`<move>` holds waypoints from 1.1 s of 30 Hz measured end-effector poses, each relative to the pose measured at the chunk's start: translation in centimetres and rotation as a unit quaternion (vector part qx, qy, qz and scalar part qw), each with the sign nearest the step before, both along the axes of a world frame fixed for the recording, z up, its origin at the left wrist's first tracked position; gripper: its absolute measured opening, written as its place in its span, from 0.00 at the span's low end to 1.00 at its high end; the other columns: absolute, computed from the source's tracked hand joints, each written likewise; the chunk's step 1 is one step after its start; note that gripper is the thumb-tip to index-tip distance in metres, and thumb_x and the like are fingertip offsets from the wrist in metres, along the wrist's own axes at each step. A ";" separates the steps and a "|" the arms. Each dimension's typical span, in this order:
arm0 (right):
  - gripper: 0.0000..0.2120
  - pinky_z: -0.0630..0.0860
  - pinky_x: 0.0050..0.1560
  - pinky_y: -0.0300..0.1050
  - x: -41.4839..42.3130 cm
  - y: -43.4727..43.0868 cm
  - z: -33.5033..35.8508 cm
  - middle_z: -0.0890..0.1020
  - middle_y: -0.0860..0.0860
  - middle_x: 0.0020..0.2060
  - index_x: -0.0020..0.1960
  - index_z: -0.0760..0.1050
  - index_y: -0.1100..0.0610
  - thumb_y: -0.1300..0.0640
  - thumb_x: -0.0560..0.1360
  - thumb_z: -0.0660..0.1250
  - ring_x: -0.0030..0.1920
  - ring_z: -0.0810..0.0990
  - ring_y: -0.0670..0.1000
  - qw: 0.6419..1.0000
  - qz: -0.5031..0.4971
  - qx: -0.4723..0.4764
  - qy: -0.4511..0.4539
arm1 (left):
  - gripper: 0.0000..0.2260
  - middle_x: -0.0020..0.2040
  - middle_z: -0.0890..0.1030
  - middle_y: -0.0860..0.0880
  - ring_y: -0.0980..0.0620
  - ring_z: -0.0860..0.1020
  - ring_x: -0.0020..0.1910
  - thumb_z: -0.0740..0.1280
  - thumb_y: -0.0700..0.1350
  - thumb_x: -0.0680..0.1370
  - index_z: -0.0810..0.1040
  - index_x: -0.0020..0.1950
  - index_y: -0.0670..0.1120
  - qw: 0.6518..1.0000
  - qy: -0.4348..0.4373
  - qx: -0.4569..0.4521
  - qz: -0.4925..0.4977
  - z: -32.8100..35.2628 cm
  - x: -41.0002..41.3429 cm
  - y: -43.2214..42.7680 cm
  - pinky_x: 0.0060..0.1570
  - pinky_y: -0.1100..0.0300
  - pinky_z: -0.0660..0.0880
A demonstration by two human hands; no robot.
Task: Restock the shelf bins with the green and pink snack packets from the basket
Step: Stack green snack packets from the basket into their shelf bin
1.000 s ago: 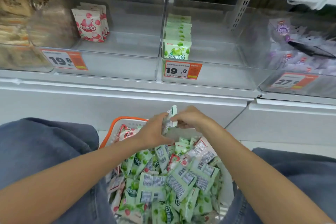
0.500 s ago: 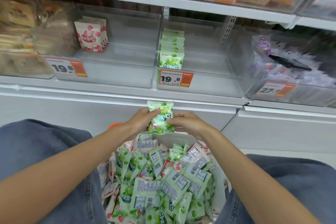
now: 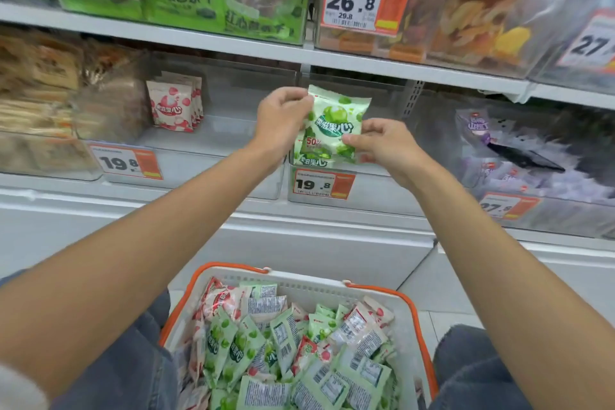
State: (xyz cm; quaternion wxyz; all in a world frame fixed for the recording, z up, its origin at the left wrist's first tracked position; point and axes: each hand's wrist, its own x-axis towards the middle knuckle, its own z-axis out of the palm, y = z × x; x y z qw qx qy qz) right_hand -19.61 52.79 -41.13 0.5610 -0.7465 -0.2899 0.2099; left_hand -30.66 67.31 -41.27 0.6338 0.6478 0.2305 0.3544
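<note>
Across the middle of the frame sit 2 clear bins: the left bin [image 3: 216,166] holds a few pink packets [image 3: 174,106], the centre bin [image 3: 382,196] (tagged 19.8) a row of green ones. At bottom centre, the basket [image 3: 316,289] is heaped with both colours. The left hand [image 3: 281,123] and right hand [image 3: 386,146] pinch 1 green packet [image 3: 336,123] by its upper-left and lower-right edges, upright before the centre bin.

Both hands hold one green-and-white foil snack packet [image 3: 336,123] upright before the clear plastic shelf bin [image 3: 332,206] priced 19.8: the left hand [image 3: 279,123] pinches its upper left edge, the right hand [image 3: 382,143] its lower right edge. Below, a white plastic basket with orange rim [image 3: 376,291] holds mixed green and pink packets [image 3: 286,353].
</note>
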 end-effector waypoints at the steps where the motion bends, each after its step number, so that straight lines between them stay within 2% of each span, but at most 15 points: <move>1: 0.14 0.77 0.38 0.40 0.9 0.4 0.1 0.84 0.56 0.47 0.54 0.78 0.65 0.62 0.71 0.75 0.43 0.81 0.50 1.000 -0.009 -0.011 -0.006 | 0.04 0.47 0.82 0.49 0.54 0.80 0.44 0.68 0.42 0.78 0.78 0.52 0.47 0.999 0.015 0.026 0.026 0.0 0.4 0.9 0.47 0.60 0.78; 3: 0.14 0.79 0.43 0.43 2.4 1.4 -0.6 0.82 0.58 0.49 0.53 0.77 0.65 0.62 0.71 0.75 0.44 0.79 0.51 0.998 -0.026 -0.054 -0.009 | 0.04 0.47 0.81 0.49 0.52 0.78 0.45 0.66 0.42 0.78 0.77 0.51 0.48 0.994 0.061 0.083 0.046 -1.0 0.8 2.3 0.46 0.60 0.75; 6: 0.08 0.79 0.51 0.48 4.2 3.2 -2.7 0.81 0.56 0.54 0.45 0.77 0.62 0.61 0.70 0.76 0.43 0.79 0.51 0.985 -0.003 -0.170 -0.011 | 0.05 0.42 0.77 0.53 0.55 0.74 0.41 0.63 0.40 0.79 0.76 0.53 0.47 0.976 0.130 0.169 0.044 -3.1 0.5 2.9 0.43 0.61 0.72; 7: 0.09 0.80 0.53 0.49 4.5 3.9 -3.4 0.81 0.55 0.55 0.43 0.77 0.62 0.60 0.70 0.76 0.44 0.81 0.51 0.977 0.013 -0.213 -0.018 | 0.06 0.41 0.75 0.54 0.56 0.73 0.40 0.62 0.40 0.79 0.75 0.53 0.47 0.973 0.135 0.181 0.046 -3.6 0.3 2.9 0.44 0.60 0.72; 9: 0.15 0.79 0.57 0.50 4.7 5.2 -4.3 0.81 0.56 0.55 0.52 0.79 0.65 0.58 0.69 0.77 0.51 0.82 0.54 0.956 0.037 -0.287 -0.047 | 0.04 0.38 0.73 0.53 0.55 0.72 0.38 0.61 0.39 0.79 0.74 0.51 0.47 0.975 0.121 0.177 0.054 -4.6 0.2 2.8 0.45 0.54 0.73; 10: 0.17 0.79 0.55 0.49 4.6 5.7 -4.5 0.81 0.56 0.54 0.54 0.78 0.65 0.58 0.70 0.76 0.51 0.81 0.54 0.947 0.049 -0.313 -0.060 | 0.03 0.38 0.73 0.54 0.54 0.72 0.38 0.62 0.40 0.79 0.73 0.50 0.47 0.976 0.118 0.175 0.059 -5.0 0.2 2.8 0.46 0.51 0.74; 12: 0.14 0.78 0.48 0.45 4.6 6.6 -4.8 0.82 0.57 0.50 0.51 0.78 0.63 0.58 0.70 0.75 0.46 0.81 0.52 0.929 0.068 -0.356 -0.078 | 0.01 0.37 0.73 0.54 0.55 0.72 0.37 0.62 0.42 0.79 0.72 0.49 0.47 0.974 0.124 0.182 0.060 -5.3 0.1 2.8 0.45 0.52 0.74; 15: 0.18 0.80 0.57 0.49 4.4 7.5 -5.3 0.84 0.56 0.52 0.56 0.78 0.62 0.56 0.70 0.75 0.51 0.84 0.52 0.914 0.094 -0.394 -0.035 | 0.01 0.37 0.74 0.54 0.56 0.72 0.37 0.62 0.43 0.79 0.73 0.48 0.47 0.975 0.113 0.184 0.056 -5.3 -0.1 2.8 0.44 0.54 0.73; 18: 0.18 0.79 0.59 0.50 4.0 7.8 -5.4 0.84 0.54 0.52 0.58 0.78 0.60 0.52 0.72 0.74 0.54 0.83 0.52 0.891 0.112 -0.439 -0.003 | 0.01 0.37 0.74 0.54 0.56 0.72 0.37 0.63 0.42 0.79 0.73 0.48 0.48 0.976 0.109 0.181 0.057 -5.3 0.0 2.9 0.43 0.55 0.72; 21: 0.22 0.78 0.60 0.53 4.1 8.2 -5.7 0.84 0.55 0.53 0.59 0.78 0.61 0.49 0.71 0.74 0.54 0.83 0.53 0.889 0.093 -0.448 -0.031 | 0.01 0.37 0.74 0.54 0.56 0.72 0.36 0.63 0.43 0.79 0.74 0.48 0.47 0.976 0.107 0.181 0.058 -5.4 0.0 2.9 0.43 0.54 0.73; 25: 0.20 0.77 0.61 0.51 3.6 8.1 -5.3 0.84 0.55 0.53 0.58 0.78 0.61 0.49 0.73 0.73 0.55 0.83 0.53 0.890 0.074 -0.448 -0.039 | 0.02 0.37 0.74 0.54 0.55 0.72 0.36 0.62 0.43 0.79 0.74 0.48 0.47 0.975 0.112 0.184 0.064 -5.3 -0.1 2.8 0.43 0.51 0.74; 26: 0.18 0.78 0.59 0.48 3.4 7.9 -5.0 0.84 0.54 0.51 0.57 0.78 0.60 0.50 0.73 0.73 0.52 0.83 0.52 0.895 0.079 -0.437 -0.025 | 0.02 0.37 0.74 0.54 0.55 0.72 0.36 0.62 0.43 0.79 0.73 0.48 0.47 0.975 0.112 0.183 0.064 -5.3 -0.1 2.7 0.43 0.52 0.74; 29: 0.17 0.78 0.39 0.41 3.0 6.9 -3.9 0.82 0.53 0.45 0.54 0.75 0.60 0.51 0.72 0.75 0.40 0.80 0.49 0.924 0.054 -0.379 -0.005 | 0.03 0.36 0.73 0.53 0.55 0.72 0.36 0.63 0.41 0.79 0.73 0.46 0.48 0.975 0.106 0.184 0.066 -5.1 -0.6 2.2 0.43 0.52 0.74; 30: 0.19 0.75 0.36 0.40 2.8 6.5 -3.6 0.81 0.54 0.45 0.53 0.75 0.60 0.50 0.70 0.76 0.39 0.79 0.49 0.933 0.033 -0.357 -0.028 | 0.04 0.36 0.74 0.53 0.54 0.72 0.36 0.63 0.40 0.79 0.73 0.46 0.49 0.974 0.105 0.187 0.068 -5.2 -0.9 1.9 0.43 0.50 0.74; 33: 0.18 0.70 0.43 0.42 1.5 5.1 -2.9 0.75 0.51 0.45 0.54 0.74 0.59 0.54 0.70 0.76 0.46 0.74 0.51 0.957 -0.046 -0.248 -0.143 | 0.03 0.37 0.76 0.53 0.52 0.74 0.37 0.63 0.40 0.77 0.74 0.46 0.49 0.969 0.112 0.208 0.071 -5.8 -2.3 0.8 0.44 0.48 0.76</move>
